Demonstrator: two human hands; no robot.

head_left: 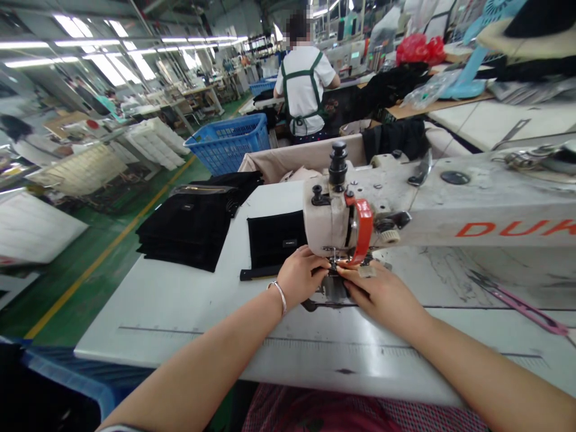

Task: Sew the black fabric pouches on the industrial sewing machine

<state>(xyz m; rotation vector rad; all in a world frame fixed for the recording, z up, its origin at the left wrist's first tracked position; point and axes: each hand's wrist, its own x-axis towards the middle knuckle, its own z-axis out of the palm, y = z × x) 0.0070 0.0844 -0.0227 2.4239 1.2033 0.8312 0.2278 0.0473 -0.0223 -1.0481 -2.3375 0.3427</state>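
Note:
My left hand, with a silver bangle on the wrist, is curled at the needle area of a white sewing machine. My right hand lies opposite it, fingertips pinched under the red guard by the presser foot. Both hands' fingertips meet at the needle; what they pinch is too small to make out. A black fabric piece with a small label lies just behind my left hand.
A stack of black fabric pieces sits at the table's left. Pink thread snips lie at the right. A blue basket and a person in a white shirt are behind the table.

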